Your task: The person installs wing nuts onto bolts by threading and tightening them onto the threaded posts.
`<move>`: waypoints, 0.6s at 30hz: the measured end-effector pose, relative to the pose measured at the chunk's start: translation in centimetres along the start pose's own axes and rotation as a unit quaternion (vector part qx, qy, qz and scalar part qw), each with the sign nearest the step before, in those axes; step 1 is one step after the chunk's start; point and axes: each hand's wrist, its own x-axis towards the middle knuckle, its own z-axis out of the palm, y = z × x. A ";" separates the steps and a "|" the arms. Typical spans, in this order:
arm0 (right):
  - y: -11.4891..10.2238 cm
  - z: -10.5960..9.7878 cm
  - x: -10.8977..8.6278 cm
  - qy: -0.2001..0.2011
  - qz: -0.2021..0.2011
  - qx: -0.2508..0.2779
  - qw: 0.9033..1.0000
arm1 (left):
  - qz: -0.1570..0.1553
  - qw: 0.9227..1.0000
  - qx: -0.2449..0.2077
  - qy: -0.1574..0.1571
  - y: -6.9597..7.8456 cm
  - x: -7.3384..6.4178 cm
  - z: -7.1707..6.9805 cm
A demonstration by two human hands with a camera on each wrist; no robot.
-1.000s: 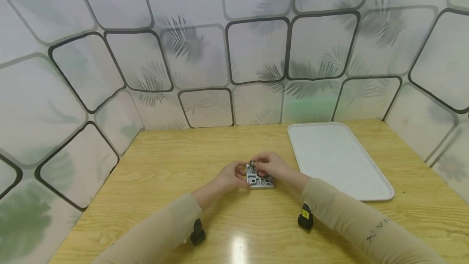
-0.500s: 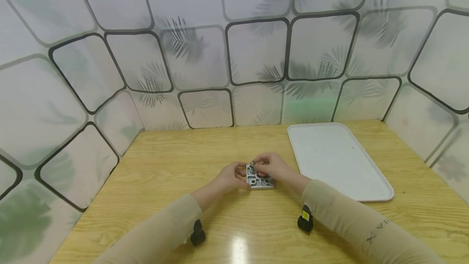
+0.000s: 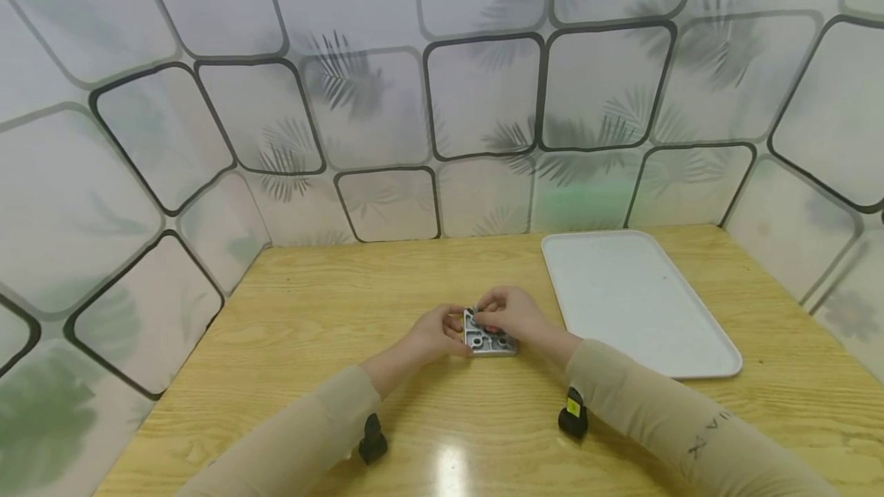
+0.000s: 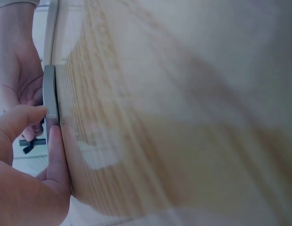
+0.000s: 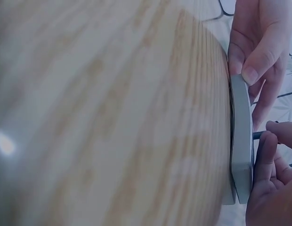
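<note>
A square grey metal plate (image 3: 489,343) with round bosses and ribs lies flat on the wooden table. My left hand (image 3: 433,332) holds it at the left edge, thumb at the near corner and fingers toward the far one. A threaded bolt (image 4: 37,141) stands up from the plate near its far left corner, with a small dark piece (image 4: 28,149) at its end. My right hand (image 3: 512,313) reaches over the plate from the right. Its thumb and fingertips pinch the bolt's upper end, seen from the side in the right wrist view. The right fingers hide part of the plate.
A white rectangular tray (image 3: 635,305) lies on the table to the right, beyond the right forearm. Behind the wooden table (image 3: 331,282) rises a patterned curtain wall (image 3: 483,98). Black wrist cameras (image 3: 373,439) hang under both sleeves.
My right fingers have turned and shifted slightly around the bolt's top, covering more of it. The left hand and the plate have stayed in place.
</note>
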 end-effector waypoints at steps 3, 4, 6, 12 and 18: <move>-0.3 0.2 -0.2 0.010 -0.002 -0.013 1.000 | -0.001 1.000 -0.001 -0.001 0.1 -0.1 0.0; -0.4 0.3 -0.3 0.013 -0.004 -0.020 1.000 | 0.000 1.000 0.000 -0.002 0.1 -0.1 0.0; -0.5 0.4 -0.4 0.017 -0.008 -0.030 0.999 | 0.000 1.000 -0.001 -0.003 0.2 -0.2 -0.1; -0.8 0.4 -0.5 0.021 -0.015 -0.046 0.999 | 0.002 1.000 0.002 -0.003 0.1 -0.2 -0.1; -0.1 -0.2 -0.1 -0.020 -0.028 -0.020 0.999 | 0.002 1.000 0.003 -0.005 0.1 -0.1 -0.1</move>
